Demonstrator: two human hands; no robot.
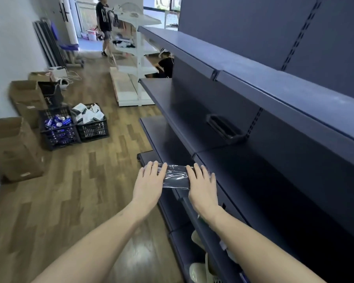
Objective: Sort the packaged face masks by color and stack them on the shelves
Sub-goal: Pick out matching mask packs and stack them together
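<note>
A black face mask pack [176, 177] in clear plastic lies at the front edge of a dark blue shelf [253, 180]. My left hand [149, 182] rests flat on its left end with straight fingers. My right hand [201, 184] lies flat on its right end, fingers also straight. Another stack of black mask packs [223, 125] sits further back on the shelf above, against the back panel. A black crate [94, 129] on the floor to the left holds white and dark packages [88, 114].
Another black crate [56, 132] of blue cans stands beside it, with cardboard boxes [12, 148] along the left wall. A white shelving unit [135, 58] stands further down the aisle, with a person standing and another crouching near it. Wood floor lies open between.
</note>
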